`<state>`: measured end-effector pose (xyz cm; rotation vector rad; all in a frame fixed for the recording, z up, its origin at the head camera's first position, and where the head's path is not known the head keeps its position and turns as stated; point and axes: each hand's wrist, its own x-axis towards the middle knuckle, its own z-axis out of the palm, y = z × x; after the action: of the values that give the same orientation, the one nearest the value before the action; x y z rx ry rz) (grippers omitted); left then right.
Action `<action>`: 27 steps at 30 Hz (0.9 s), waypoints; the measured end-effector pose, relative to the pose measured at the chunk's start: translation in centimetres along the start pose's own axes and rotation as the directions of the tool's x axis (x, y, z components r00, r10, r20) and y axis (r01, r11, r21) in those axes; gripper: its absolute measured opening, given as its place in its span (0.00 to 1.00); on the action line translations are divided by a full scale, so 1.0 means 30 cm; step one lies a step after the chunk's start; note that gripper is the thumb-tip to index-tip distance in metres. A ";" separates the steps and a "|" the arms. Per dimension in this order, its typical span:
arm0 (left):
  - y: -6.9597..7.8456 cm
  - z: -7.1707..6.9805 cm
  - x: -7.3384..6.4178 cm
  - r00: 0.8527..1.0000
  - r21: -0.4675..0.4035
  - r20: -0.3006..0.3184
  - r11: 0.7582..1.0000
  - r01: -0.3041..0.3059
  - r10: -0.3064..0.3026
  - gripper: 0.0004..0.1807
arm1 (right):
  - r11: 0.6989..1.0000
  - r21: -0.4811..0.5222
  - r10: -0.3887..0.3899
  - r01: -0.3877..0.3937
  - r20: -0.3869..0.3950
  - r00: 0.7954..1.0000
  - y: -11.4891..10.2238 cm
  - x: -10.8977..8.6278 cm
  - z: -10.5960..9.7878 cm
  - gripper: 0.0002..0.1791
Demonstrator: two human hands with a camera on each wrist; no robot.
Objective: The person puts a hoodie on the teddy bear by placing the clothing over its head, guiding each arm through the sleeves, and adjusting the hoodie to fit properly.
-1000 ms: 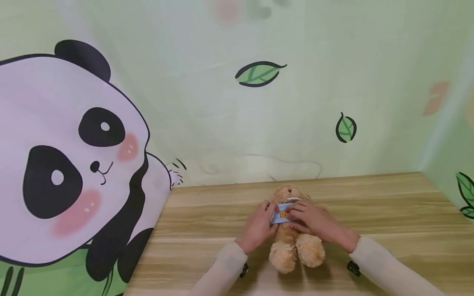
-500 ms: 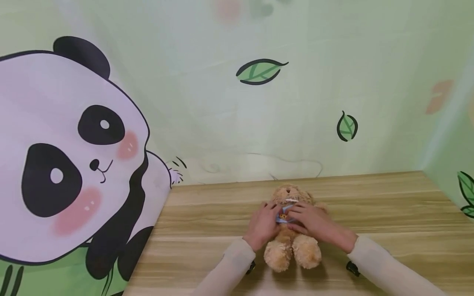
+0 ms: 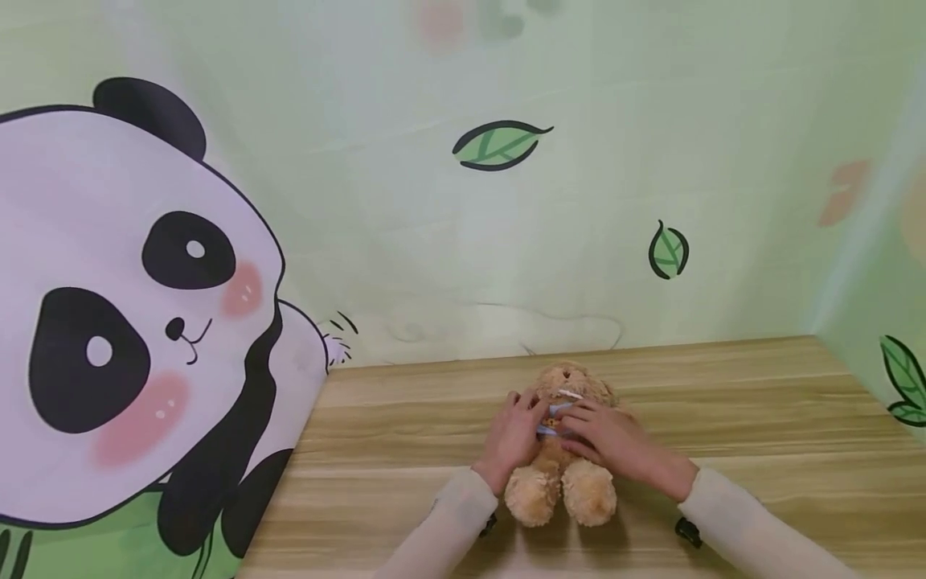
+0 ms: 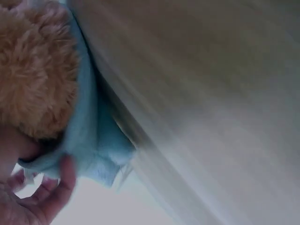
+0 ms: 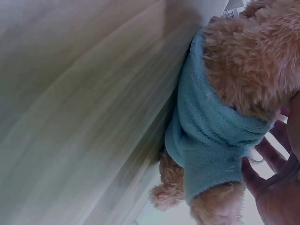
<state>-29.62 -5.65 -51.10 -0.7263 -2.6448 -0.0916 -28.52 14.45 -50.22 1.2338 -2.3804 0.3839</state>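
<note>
A tan plush teddy bear (image 3: pixel 589 490) lies on its back, legs toward me, in a light-blue shirt (image 3: pixel 546 431) with a small orange print. My left hand (image 3: pixel 512 438) is at its left side; in the left wrist view the thumb goes under the hem and the fingers (image 4: pixel 67 178) pinch the cloth from outside. That side's sleeve shows no paw poking out. From the right, my right hand (image 3: pixel 615 438) pinches the shirt front. In the right wrist view, a furry arm (image 5: pixel 218 204) comes out of the sleeve. The hands hide most of the chest in the head view.
The bear lies on a wood-grain table (image 3: pixel 405 418), near its back edge. Behind stands a pale green backdrop (image 3: pixel 579 201) with leaves and a large panda (image 3: pixel 217 322) at the left. Black wrist devices (image 3: pixel 688 531) sit under the forearms.
My left hand has shifted right, closer to my right hand, and less of the shirt shows between them. The bear's legs have swung left. The head view has shifted slightly.
</note>
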 end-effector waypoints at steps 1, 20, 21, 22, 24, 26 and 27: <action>-0.004 0.000 -0.004 1.000 0.014 -0.011 1.000 -0.008 0.008 0.11 | 1.000 0.004 0.009 -0.009 -0.006 1.000 0.001 -0.003 0.000 0.11; -0.006 0.001 0.002 0.995 0.106 0.093 0.994 -0.037 0.027 0.09 | 0.999 0.035 -0.007 0.007 -0.004 1.000 -0.005 -0.004 0.003 0.10; -0.007 -0.001 0.002 0.995 0.092 0.094 0.995 -0.028 0.019 0.09 | 0.999 0.038 0.001 -0.001 -0.006 1.000 -0.005 -0.005 0.002 0.10; -0.009 -0.004 0.002 0.995 0.084 0.097 0.996 -0.021 0.013 0.10 | 0.999 0.039 0.008 -0.008 -0.008 1.000 -0.004 -0.007 0.001 0.10; -0.013 -0.012 0.002 0.994 0.060 0.111 0.998 -0.011 0.004 0.11 | 0.999 0.035 0.016 -0.015 -0.012 1.000 -0.002 -0.009 0.001 0.10; -0.014 -0.016 0.005 0.991 0.046 0.130 0.999 -0.014 0.008 0.11 | 1.000 0.029 0.013 -0.012 -0.015 1.000 0.001 -0.011 0.001 0.09; -0.014 -0.019 0.006 0.990 0.041 0.142 0.999 -0.020 0.014 0.11 | 1.000 0.024 0.010 -0.010 -0.017 1.000 0.003 -0.012 0.002 0.09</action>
<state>-29.77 -6.01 -50.49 -0.7669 -2.7650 0.0210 -28.42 14.72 -50.45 1.2248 -2.3752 0.4257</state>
